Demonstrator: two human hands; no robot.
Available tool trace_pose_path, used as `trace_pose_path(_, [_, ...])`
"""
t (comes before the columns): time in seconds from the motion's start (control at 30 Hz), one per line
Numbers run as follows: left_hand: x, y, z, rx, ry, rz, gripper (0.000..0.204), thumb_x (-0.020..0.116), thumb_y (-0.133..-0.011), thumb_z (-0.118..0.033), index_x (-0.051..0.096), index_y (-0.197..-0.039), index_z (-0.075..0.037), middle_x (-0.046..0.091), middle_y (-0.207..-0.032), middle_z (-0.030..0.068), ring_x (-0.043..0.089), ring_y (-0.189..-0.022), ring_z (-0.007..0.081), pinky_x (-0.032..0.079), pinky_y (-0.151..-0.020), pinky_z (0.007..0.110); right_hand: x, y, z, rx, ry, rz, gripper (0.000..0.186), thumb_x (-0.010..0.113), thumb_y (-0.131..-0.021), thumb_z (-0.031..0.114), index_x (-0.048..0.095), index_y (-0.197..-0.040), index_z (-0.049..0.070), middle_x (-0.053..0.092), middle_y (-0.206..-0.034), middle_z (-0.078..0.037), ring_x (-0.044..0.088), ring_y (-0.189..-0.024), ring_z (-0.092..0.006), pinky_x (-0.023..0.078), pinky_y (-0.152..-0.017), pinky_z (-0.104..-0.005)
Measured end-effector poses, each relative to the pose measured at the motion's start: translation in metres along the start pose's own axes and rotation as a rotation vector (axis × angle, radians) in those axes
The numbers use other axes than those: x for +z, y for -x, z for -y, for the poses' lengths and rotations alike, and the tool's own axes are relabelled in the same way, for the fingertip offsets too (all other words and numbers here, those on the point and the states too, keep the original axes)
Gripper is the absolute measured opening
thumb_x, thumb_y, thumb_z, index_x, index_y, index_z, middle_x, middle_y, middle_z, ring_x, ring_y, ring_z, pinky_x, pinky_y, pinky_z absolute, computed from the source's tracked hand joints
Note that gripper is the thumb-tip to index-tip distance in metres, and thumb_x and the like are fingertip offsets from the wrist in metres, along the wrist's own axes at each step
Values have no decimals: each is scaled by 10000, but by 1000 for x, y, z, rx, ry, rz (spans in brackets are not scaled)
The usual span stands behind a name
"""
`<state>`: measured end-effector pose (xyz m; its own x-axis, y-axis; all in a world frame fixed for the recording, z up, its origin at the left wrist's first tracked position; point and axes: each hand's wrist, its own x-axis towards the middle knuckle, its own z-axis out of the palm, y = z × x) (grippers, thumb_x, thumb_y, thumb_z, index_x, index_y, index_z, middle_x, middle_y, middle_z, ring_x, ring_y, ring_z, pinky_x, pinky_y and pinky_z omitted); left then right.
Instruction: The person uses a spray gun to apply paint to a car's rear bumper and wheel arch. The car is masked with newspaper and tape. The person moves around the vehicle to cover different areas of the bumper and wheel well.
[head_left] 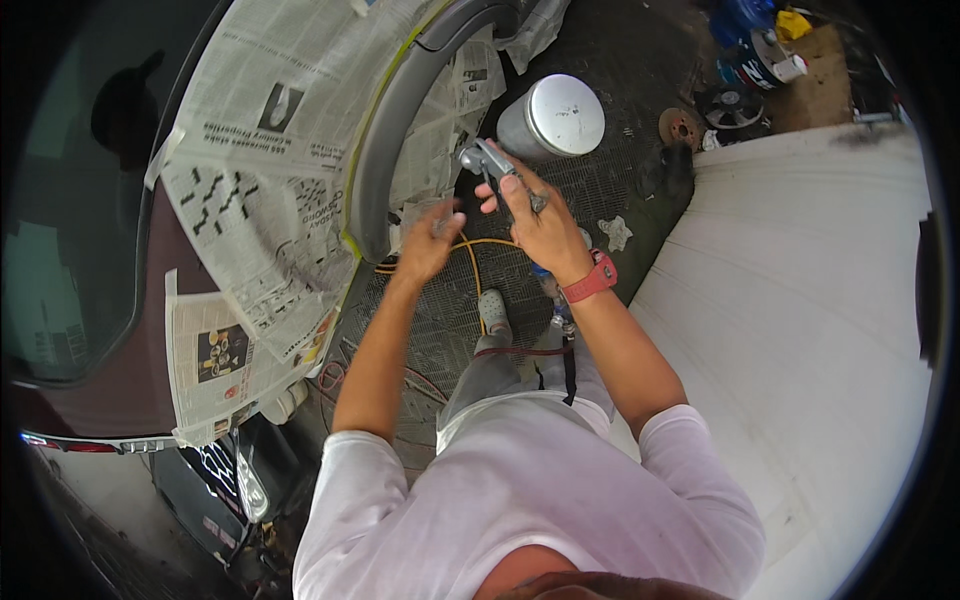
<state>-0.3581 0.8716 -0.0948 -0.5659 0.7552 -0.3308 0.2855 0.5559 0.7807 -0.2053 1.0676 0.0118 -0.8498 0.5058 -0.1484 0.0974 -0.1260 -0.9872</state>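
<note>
A grey metal spray gun (486, 160) is in my right hand (543, 225), its head tilted to the upper left, above the floor. My fingers wrap round its handle, and a red watch is on that wrist. To the left of the gun, apart from it, is my left hand (428, 243). Its fingers are loosely curled and spread, slightly blurred, with nothing visible in them. Just beyond the gun stands a tall round metal can (565, 115) with a silvery lid. A grey curved car trim piece (375, 160) lies left of my hands, framed by newspaper and yellow-green tape.
Newspaper sheets (265, 190) mask the side of a dark red car (150, 310) on the left. A yellow hose (475, 265) crosses the mesh-like floor near my foot. A white wall or panel (780, 300) rises at right. Bottles and a fan (735, 105) sit far right.
</note>
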Motion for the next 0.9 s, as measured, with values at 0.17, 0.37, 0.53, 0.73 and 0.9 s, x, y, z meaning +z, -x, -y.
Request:
trace_pose_path(0.17, [99,-22,-95,-200,1124,251,366,614,-1105,-330,635,-1377,-86,730,-1227,30,689,-1141,134,528,-1054,337,-62,-57,-11,45,-57,-24,650,428,-1125,532,487,-1603,95,766,-1155,-178,765,-1006,-238,596,-836,-372])
trace_pose_path(0.37, [153,-71,-121,-152,1246,96,288,659,-1088,-233,657,-1321,-65,742,-1162,6,668,-1061,81,512,-977,273,-103,-101,1,88,-27,-43,659,372,-1134,550,565,-1528,59,771,-1051,-136,749,-931,-173,539,-544,-272])
trace_pose_path(0.53, [157,-98,-126,-106,1240,87,253,636,-1102,-252,695,-1245,-51,732,-1172,-12,645,-1046,62,489,-955,255,-109,-125,12,91,-19,21,653,365,-1134,561,634,-1403,30,767,-1023,-115,721,-841,-145,527,-534,-271])
trace_pose_path(0.73, [135,-120,-136,43,961,19,452,556,-1127,-381,634,-1362,-3,657,-1379,117,587,-1300,216,422,-1139,374,-106,-144,32,24,38,56,716,347,-1127,597,710,-1215,-13,769,-983,-112,652,-669,-115,483,-510,-252])
trace_pose_path(0.9, [87,-140,-111,166,-294,-446,841,679,-1001,-448,380,-1596,66,341,-1680,285,301,-1576,438,231,-1294,559,-109,-151,43,31,103,73,719,335,-1136,576,639,-1398,-20,772,-1009,-129,674,-699,-131,478,-500,-250])
